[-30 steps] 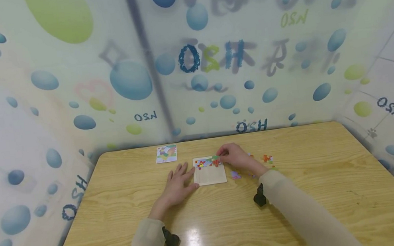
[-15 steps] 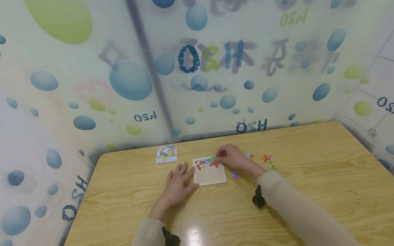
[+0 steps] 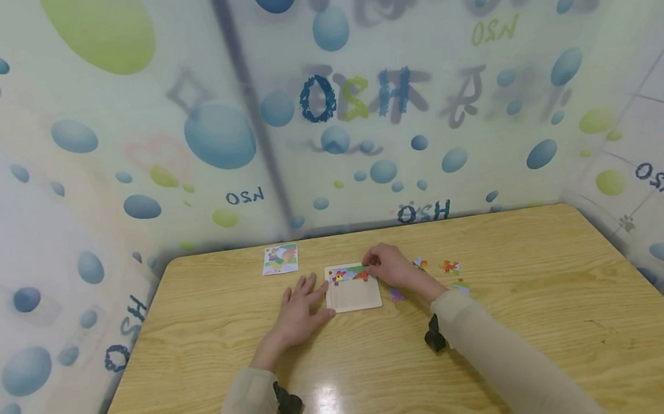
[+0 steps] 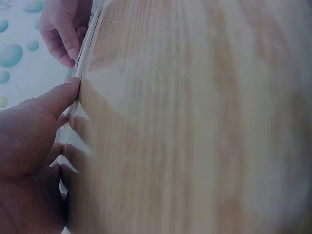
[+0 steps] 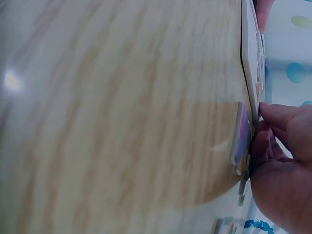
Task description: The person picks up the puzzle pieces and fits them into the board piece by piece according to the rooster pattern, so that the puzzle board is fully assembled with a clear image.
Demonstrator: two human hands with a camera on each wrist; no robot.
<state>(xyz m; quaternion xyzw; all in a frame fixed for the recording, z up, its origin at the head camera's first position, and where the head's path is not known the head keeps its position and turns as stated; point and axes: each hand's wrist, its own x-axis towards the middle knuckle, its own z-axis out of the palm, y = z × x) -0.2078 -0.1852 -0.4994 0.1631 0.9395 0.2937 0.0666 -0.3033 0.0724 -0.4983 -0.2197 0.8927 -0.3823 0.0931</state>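
Observation:
A shallow wooden puzzle board (image 3: pixel 353 296) lies mid-table, with a row of coloured pieces along its far edge. At the right end of that row is a red and green puzzle piece (image 3: pixel 361 275), partly covered by the fingers of my right hand (image 3: pixel 391 266), which hold it down in the board. My left hand (image 3: pixel 299 315) lies flat with fingers spread, thumb and fingertips touching the board's left edge. In the right wrist view, thumb and curled fingers of the right hand (image 5: pixel 287 146) meet at the board's edge; the piece itself is hidden there.
Several loose pieces lie right of the board: a purple piece (image 3: pixel 398 294), an orange piece (image 3: pixel 450 266), a green piece (image 3: pixel 461 284) and others partly behind the right wrist. A picture card (image 3: pixel 280 259) lies at the far left, near the table's back edge.
The piece under my right hand has gone from sitting askew to lying level with the row. The right hand has shifted slightly left; the left hand has stayed put.

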